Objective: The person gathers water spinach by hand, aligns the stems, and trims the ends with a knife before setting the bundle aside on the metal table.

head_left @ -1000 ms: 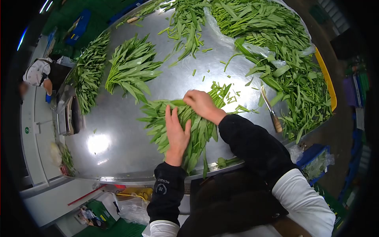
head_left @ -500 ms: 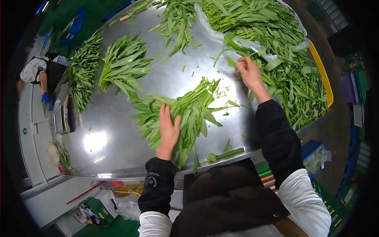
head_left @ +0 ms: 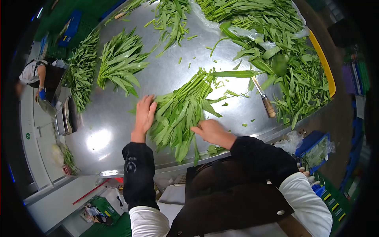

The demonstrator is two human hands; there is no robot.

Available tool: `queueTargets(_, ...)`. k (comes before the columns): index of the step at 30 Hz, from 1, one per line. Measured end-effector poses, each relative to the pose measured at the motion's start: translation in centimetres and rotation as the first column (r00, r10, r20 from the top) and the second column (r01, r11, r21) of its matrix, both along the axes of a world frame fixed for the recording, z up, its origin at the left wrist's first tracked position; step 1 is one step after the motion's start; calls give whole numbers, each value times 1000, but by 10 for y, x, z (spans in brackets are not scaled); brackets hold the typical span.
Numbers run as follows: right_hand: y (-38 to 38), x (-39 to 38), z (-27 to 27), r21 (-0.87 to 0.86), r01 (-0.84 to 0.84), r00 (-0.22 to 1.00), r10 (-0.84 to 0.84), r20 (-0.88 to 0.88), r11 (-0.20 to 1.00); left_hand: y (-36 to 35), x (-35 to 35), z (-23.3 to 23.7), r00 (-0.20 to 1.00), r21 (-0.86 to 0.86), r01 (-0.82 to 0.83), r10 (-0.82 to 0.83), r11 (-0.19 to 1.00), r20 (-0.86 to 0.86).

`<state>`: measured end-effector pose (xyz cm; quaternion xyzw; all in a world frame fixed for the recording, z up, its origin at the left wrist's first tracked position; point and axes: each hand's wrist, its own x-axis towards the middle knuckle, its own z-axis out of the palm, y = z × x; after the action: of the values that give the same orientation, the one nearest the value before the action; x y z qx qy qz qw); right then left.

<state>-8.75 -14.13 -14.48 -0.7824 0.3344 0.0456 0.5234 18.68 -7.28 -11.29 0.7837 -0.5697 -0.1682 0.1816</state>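
Observation:
A bunch of leafy greens (head_left: 183, 108) lies on the metal table, stems pointing away and leaves toward me. My left hand (head_left: 144, 116) rests along its left side, fingers stretched out and touching the outer leaves. On the opposite side my right hand (head_left: 215, 132) meets the lower leaves, its fingertips partly hidden among them, not closed round the bunch. A knife (head_left: 268, 106) with a wooden handle lies right of the bunch, by a long loose leaf (head_left: 235, 74). Cut stem bits (head_left: 231, 93) are scattered beyond my right hand.
A large heap of greens (head_left: 300, 75) fills the right side, partly over plastic film and a yellow crate edge (head_left: 321, 63). Two more bunches (head_left: 120, 61) (head_left: 83, 71) lie at the left. Another wooden handle (head_left: 120, 15) shows at the far edge. A co-worker (head_left: 37, 73) stands far left.
My right hand has come back from the heap to the near right side of the bunch. My left hand has slid from on top of the leaves to their left side. The knife now shows.

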Motion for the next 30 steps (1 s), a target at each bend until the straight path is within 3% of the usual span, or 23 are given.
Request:
queueTargets(1, 1, 9, -2, 3, 5, 1000, -5, 2, 1000, 6, -4, 6, 1000, 3, 5, -5, 1000, 2)
queueTargets(3, 3, 26, -5, 306, 70, 998, -65, -28, 949, 18, -10, 13, 949, 157, -74, 118, 985, -292)
queueTargets(4, 9, 33, -17, 308, 72, 997, -68, -25, 949, 24, -11, 11, 944, 110, -89, 119, 990, -307)
queueTargets(6, 17, 44, -36, 557, 250, 953, -303, 2, 792, 33, -18, 11, 930, 129, -110, 148, 985, -335)
queueTargets(10, 2, 38, -14, 556, 220, 973, -219, -69, 802, 40, -22, 11, 881, 161, -172, 225, 972, -416)
queueTargets(11, -14, 28, 21, 395, 44, 993, 2, -116, 918, 41, -20, 8, 842, 139, -220, 260, 965, -472)
queueTargets(12, -23, 25, 43, 231, -164, 957, 211, -198, 959, 41, -14, 3, 810, 119, -230, 258, 966, -526)
queueTargets(13, -23, 25, 49, 229, -174, 955, 221, -198, 958, 40, -10, 1, 807, 118, -240, 265, 964, -527)
queueTargets(15, -13, 24, 57, -263, -244, 968, 252, -3, 933, 36, -6, -1, 841, 39, -250, 237, 967, -486)
queueTargets(16, -5, 31, 54, -344, -148, 969, 205, 136, 927, 33, -7, 0, 840, 39, -251, 238, 967, -487)
queueTargets(19, 14, 59, 37, -477, -110, 945, 241, 222, 872, 32, -8, 1, 828, 65, -266, 262, 962, -496)
queueTargets(21, 13, 67, 21, -501, -117, 941, 257, 221, 858, 30, -6, -3, 818, 62, -269, 262, 961, -512)
queueTargets(23, 9, 66, 15, -374, 7, 895, 161, 417, 927, 30, -7, -6, 791, 72, -292, 283, 954, -542)
queueTargets(24, 3, 60, 22, -373, 2, 897, 164, 411, 928, 32, -8, -7, 762, 81, -318, 306, 945, -571)
queueTargets(26, -14, 48, 43, 64, -17, 971, 1, 239, 998, 33, -4, -11, 742, 95, -328, 319, 940, -590)
queueTargets(27, -13, 49, 42, 63, -20, 971, 4, 238, 998, 32, -4, -10, 726, 111, -335, 331, 936, -603)
queueTargets(29, -6, 50, 41, -177, -82, 936, 137, 323, 981, 31, -4, -8, 740, 116, -322, 326, 939, -589)
queueTargets(30, -4, 53, 43, -176, -81, 936, 136, 325, 981, 30, -5, -7, 754, 121, -310, 321, 943, -573)
